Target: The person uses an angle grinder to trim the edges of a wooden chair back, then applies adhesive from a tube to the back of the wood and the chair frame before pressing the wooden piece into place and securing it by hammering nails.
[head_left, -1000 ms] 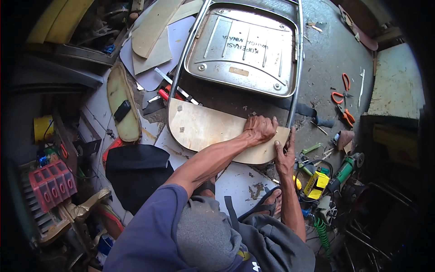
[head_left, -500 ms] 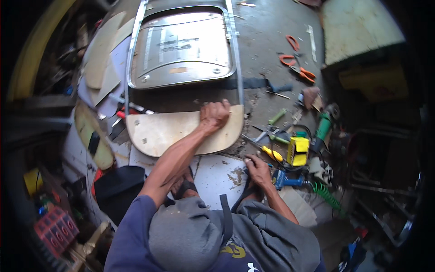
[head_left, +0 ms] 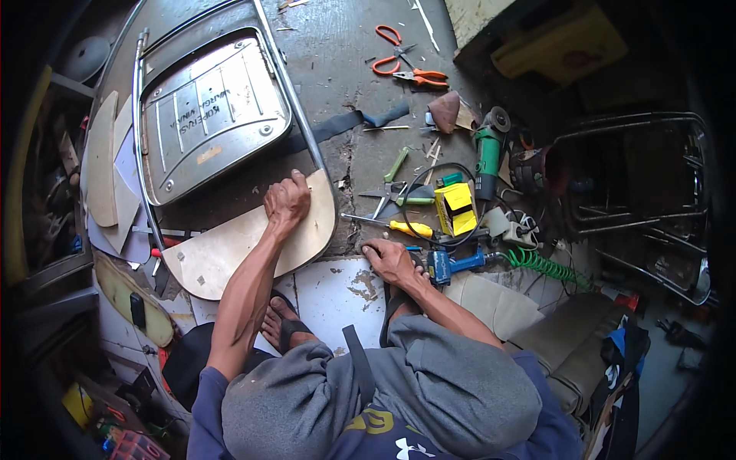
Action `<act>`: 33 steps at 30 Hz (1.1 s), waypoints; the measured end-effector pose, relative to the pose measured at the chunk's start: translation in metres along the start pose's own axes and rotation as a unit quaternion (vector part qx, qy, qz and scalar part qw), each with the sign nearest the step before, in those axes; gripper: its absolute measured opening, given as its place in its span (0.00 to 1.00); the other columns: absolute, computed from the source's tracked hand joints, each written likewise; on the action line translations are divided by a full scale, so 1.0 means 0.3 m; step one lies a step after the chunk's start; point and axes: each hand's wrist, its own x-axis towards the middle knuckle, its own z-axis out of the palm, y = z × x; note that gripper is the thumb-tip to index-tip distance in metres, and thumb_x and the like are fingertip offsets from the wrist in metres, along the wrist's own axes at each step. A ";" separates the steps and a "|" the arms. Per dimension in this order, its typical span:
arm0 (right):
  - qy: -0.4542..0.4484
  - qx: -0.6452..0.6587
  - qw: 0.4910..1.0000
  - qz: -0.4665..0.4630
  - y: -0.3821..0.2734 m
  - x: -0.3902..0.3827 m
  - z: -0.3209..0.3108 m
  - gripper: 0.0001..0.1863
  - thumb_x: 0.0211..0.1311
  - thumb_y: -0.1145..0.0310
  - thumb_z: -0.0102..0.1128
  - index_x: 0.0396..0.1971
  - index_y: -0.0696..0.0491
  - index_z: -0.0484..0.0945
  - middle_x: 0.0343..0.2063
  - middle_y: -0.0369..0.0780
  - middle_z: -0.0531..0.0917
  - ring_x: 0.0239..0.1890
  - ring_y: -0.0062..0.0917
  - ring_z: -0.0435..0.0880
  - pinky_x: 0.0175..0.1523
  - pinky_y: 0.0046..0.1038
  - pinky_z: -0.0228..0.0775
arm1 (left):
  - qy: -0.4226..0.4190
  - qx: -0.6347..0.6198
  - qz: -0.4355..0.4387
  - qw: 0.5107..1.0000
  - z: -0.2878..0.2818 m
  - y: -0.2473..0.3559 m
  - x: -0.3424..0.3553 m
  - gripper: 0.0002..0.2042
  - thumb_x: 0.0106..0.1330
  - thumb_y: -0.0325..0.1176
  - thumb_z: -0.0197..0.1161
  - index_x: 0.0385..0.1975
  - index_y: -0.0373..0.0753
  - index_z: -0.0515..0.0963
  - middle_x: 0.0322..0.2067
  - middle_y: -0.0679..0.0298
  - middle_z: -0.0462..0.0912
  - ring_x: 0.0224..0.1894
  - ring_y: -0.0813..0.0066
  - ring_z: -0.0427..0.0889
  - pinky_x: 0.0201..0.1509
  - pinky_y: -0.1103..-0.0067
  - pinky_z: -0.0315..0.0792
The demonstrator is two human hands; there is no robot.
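Your left hand (head_left: 287, 202) is nearer: fingers curled on the pale half-round plywood panel (head_left: 222, 258), pinch unclear; long axis rises rightward. Right hand (head_left: 391, 261): right of panel, apart, grip unclear.

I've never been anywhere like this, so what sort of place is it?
Probably a furniture workshop: a metal chair lies on the floor, with a green angle grinder and orange-handled pliers nearby.

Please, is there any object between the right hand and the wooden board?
Nothing visible stands directly between the right hand and the wooden board. The yellow screwdriver lies just beyond the hand, pointing toward the board.
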 end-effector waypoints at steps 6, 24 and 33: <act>0.009 0.004 1.000 -0.008 0.025 -0.001 0.008 0.15 0.66 0.63 0.54 0.45 0.54 0.83 0.40 0.48 0.85 0.43 0.42 0.85 0.49 0.35 0.76 | 0.013 0.001 0.010 1.000 0.013 0.001 0.000 0.32 0.73 0.48 0.38 0.25 0.26 0.83 0.32 0.32 0.81 0.39 0.33 0.82 0.53 0.53 0.72; 0.014 -0.001 1.000 0.007 -0.043 0.001 0.004 0.12 0.66 0.62 0.56 0.42 0.52 0.84 0.30 0.49 0.85 0.34 0.40 0.87 0.42 0.35 0.76 | 0.101 0.028 0.163 0.981 0.062 -0.062 0.004 0.19 0.72 0.37 0.48 0.21 0.35 0.77 0.14 0.49 0.77 0.18 0.46 0.79 0.24 0.55 0.76; 0.001 -0.011 1.000 -0.002 -0.014 0.011 0.002 0.13 0.67 0.62 0.55 0.42 0.53 0.83 0.32 0.49 0.86 0.36 0.39 0.87 0.44 0.33 0.76 | 0.133 0.097 0.234 0.958 0.083 -0.086 -0.018 0.12 0.67 0.35 0.54 0.42 0.33 0.78 0.18 0.52 0.79 0.19 0.53 0.81 0.17 0.58 0.74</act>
